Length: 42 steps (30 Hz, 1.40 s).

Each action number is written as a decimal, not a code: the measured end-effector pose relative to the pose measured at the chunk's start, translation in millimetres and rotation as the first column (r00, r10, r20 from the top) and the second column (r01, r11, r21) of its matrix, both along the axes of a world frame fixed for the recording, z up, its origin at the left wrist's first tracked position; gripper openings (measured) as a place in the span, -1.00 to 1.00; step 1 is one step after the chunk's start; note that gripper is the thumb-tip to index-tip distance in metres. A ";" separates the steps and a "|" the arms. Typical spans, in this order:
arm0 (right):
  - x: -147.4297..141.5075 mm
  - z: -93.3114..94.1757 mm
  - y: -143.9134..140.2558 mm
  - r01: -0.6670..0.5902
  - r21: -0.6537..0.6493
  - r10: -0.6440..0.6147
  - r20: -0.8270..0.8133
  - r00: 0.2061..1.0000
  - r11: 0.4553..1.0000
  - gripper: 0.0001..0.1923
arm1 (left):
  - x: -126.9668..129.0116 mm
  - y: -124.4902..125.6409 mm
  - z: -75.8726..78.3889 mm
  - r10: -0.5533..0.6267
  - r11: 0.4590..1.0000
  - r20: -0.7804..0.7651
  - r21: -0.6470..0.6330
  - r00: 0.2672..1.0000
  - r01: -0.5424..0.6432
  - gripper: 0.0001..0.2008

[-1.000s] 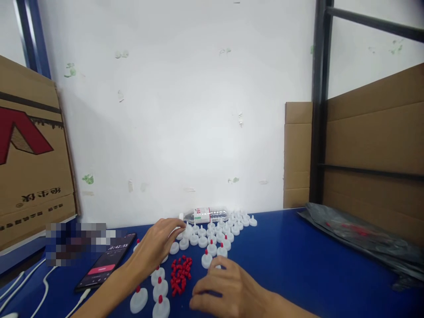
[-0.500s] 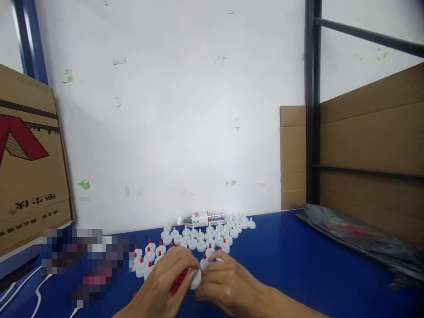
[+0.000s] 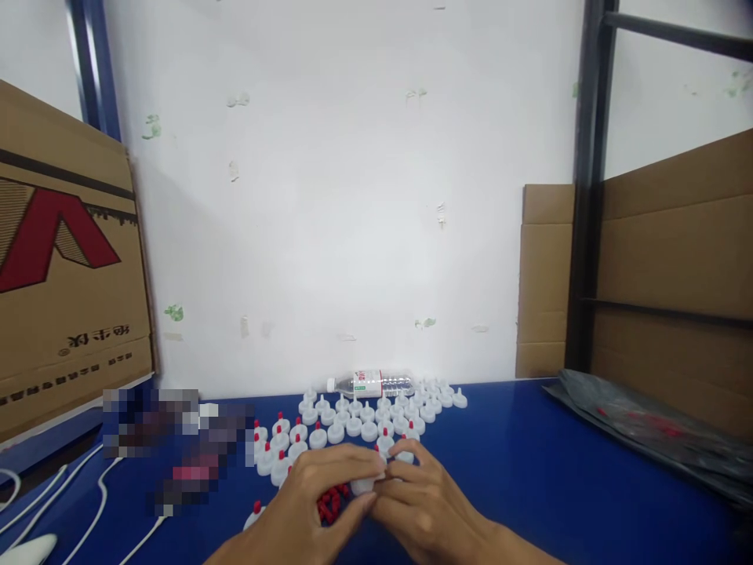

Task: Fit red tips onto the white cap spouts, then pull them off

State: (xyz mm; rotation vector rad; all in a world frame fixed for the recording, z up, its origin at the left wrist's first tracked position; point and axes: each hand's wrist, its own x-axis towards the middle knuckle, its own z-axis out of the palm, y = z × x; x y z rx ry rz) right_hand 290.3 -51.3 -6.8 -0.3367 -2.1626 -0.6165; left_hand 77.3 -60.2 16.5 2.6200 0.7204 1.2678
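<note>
My left hand [image 3: 314, 498] is closed around a white nozzle cap [image 3: 363, 485], thumb below and fingers above. Against the right side of that cap press the curled fingers of my right hand [image 3: 420, 498], which partly hide it. Small red tips [image 3: 332, 504] show in the gap between my left thumb and forefinger; whether they lie in the palm or on the table I cannot tell. Beyond both hands stand several white nozzle caps with red tips [image 3: 297, 431], mostly to the left. Farther back are several white nozzle caps without red tips [image 3: 369, 430].
A clear bottle [image 3: 376, 384] lies by the wall on the blue table [image 3: 494, 447]. Dark plastic bags [image 3: 635, 428] lie at the right. Cardboard [image 3: 76, 259] stands at the left, with white cables [image 3: 103, 494] and a blurred-out item [image 3: 194, 463] near it.
The view has turned slightly left, so the scene sits farther right. The held white nozzle cap has tilted between my hands, and more red tips show beside my left thumb.
</note>
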 end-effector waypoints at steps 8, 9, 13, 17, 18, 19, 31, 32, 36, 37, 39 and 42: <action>4.3 6.4 0.1 -0.005 -0.040 0.003 -0.039 0.999 0.999 -0.74 | -4.1 1.2 12.0 -0.054 0.983 -0.124 -0.181 0.991 0.031 -0.67; 5.9 6.4 1.4 -0.010 -0.062 0.007 -0.040 0.999 0.998 -0.75 | -4.5 4.7 8.4 -0.006 0.986 -0.094 -0.169 0.996 -0.010 -0.64; 13.4 8.6 6.7 -0.009 -0.255 -0.032 -0.155 0.987 0.967 -0.83 | -9.0 18.9 -8.2 0.194 0.978 0.012 -0.080 0.981 -0.192 -0.35; 14.9 10.4 9.0 -0.088 -0.560 -0.209 -0.444 0.871 0.824 -0.88 | -10.7 24.1 -13.4 0.210 0.975 0.045 0.060 0.977 -0.212 -0.49; 13.9 10.1 9.1 -0.140 -0.624 -0.240 -0.484 0.842 0.769 -0.87 | -10.1 23.7 -12.8 0.190 0.975 0.042 0.107 0.981 -0.193 -0.55; 12.4 9.6 9.1 -0.196 -0.674 -0.255 -0.509 0.822 0.713 -0.85 | -9.3 22.8 -11.8 0.163 0.973 0.039 0.157 0.986 -0.167 -0.60; 0.4 13.5 -1.4 -0.533 -0.765 -0.225 -0.626 0.747 0.363 -0.67 | -10.6 4.0 -2.3 0.011 0.948 -0.006 0.319 1.000 -0.008 -0.61; 0.8 13.7 -2.4 -0.534 -0.767 -0.216 -0.623 0.752 0.356 -0.67 | -11.1 2.4 -2.4 0.013 0.947 -0.014 0.322 1.000 -0.008 -0.59; 1.2 12.2 -4.3 -0.560 -0.765 -0.194 -0.631 0.751 0.319 -0.66 | -9.9 -3.6 2.0 -0.012 0.953 -0.035 0.302 0.999 0.022 -0.56; 0.8 10.8 -4.1 -0.574 -0.765 -0.189 -0.635 0.749 0.293 -0.64 | -9.1 -5.0 4.1 -0.024 0.955 -0.039 0.295 0.999 0.034 -0.58; -1.1 6.6 -3.0 -0.610 -0.759 -0.173 -0.648 0.741 0.230 -0.60 | -7.6 -7.3 8.1 -0.039 0.955 -0.043 0.291 0.998 0.050 -0.61; -5.5 -1.3 -1.3 -0.661 -0.733 -0.147 -0.680 0.718 0.161 -0.55 | -6.9 -9.6 10.6 -0.039 0.954 -0.049 0.296 0.998 0.052 -0.65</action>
